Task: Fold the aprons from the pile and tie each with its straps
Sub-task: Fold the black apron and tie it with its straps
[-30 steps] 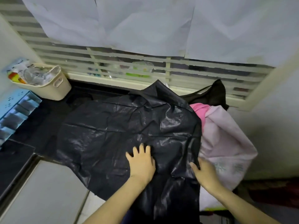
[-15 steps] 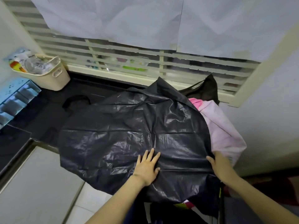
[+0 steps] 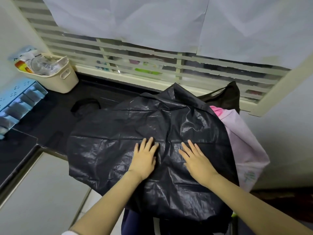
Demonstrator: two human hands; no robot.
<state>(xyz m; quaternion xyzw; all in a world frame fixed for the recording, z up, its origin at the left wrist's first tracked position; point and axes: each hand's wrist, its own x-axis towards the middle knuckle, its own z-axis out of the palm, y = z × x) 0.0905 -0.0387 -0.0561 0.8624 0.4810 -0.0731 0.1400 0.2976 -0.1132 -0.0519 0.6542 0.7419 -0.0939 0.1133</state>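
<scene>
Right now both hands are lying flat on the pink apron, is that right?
No. The head view shows the left hand and right hand lying flat on the black apron, not the pink apron, which lies untouched at its right edge.

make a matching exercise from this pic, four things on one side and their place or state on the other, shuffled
Things
1. black apron
2. pink cloth
3. basket
4. left hand

Place or state
a. cream, at the back left of the counter
b. palm down, fingers straight
c. spread out and crinkled, hanging over the counter edge
d. sticks out on the right from under the black apron

Pairs: 1-c, 2-d, 3-a, 4-b
</scene>
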